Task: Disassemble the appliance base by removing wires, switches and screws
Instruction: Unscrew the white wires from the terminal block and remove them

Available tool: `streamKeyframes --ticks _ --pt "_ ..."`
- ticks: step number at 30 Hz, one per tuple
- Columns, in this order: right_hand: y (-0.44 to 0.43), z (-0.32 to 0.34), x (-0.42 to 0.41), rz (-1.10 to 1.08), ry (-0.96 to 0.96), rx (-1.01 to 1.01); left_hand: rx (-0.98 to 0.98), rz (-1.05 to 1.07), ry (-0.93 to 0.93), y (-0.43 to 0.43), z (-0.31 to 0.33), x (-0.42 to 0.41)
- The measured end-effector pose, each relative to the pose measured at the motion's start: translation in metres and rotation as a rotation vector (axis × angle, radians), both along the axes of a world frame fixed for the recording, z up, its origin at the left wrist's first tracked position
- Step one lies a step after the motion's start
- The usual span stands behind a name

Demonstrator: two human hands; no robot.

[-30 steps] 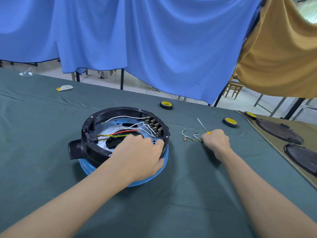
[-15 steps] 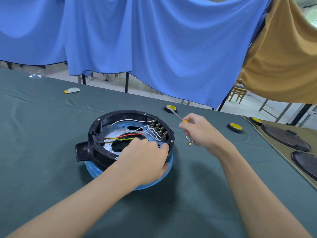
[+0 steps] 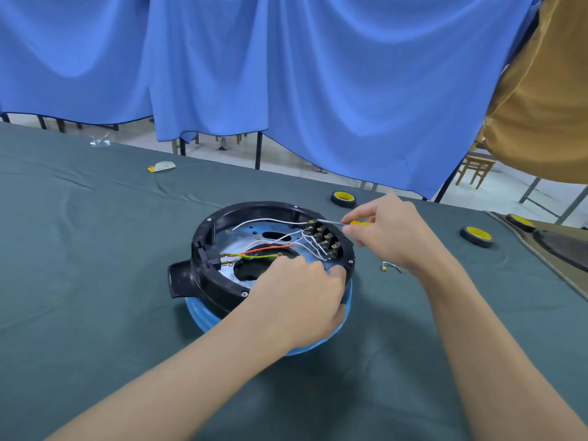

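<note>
The next move turns on the line between tool and terminals. The slim screwdriver with a yellow handle and steel shaft (image 3: 350,223) lies almost level, with its long axis running leftward from your right hand (image 3: 388,233). Its tip is at the far end of the row of black terminals with brass tabs (image 3: 323,240); I cannot tell whether it is seated in a screw. That row slants from far to near along the base's inner wall on your right, so your right hand is the nearer one, and the other terminals lie toward you from the tip. Your right hand pinches the handle. Your left hand (image 3: 302,300) is clamped on the near rim of the round black plastic appliance base (image 3: 203,275), with the fingers curled over the edge. The base sits on a blue shell (image 3: 200,315) about mid-bench (image 3: 95,281), its stubby socket pointing toward the left edge. Inside, thin white wires (image 3: 270,221) fan out from the terminals, and a red wire (image 3: 270,248) and a green-and-yellow wire (image 3: 251,256) run toward the left wall. A short loose wire (image 3: 392,266) lies just beside the base.
</note>
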State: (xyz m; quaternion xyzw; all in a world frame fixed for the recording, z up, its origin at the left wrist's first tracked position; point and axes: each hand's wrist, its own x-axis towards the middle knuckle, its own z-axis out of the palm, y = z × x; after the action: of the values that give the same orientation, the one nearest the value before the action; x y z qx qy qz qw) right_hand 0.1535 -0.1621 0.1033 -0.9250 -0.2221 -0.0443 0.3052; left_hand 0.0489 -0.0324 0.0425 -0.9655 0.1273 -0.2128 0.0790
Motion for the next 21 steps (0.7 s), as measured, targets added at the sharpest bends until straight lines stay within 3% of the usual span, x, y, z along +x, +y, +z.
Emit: streamKeyframes --ticks 10,21 --pt "0.005 -0.013 0.002 0.008 -0.013 0.035 0.032 0.007 0.045 0.003 0.003 0.001" --pt "0.009 -0.012 -0.004 0.065 -0.213 -0.120 0.048 0.022 0.032 0.003 0.003 0.002"
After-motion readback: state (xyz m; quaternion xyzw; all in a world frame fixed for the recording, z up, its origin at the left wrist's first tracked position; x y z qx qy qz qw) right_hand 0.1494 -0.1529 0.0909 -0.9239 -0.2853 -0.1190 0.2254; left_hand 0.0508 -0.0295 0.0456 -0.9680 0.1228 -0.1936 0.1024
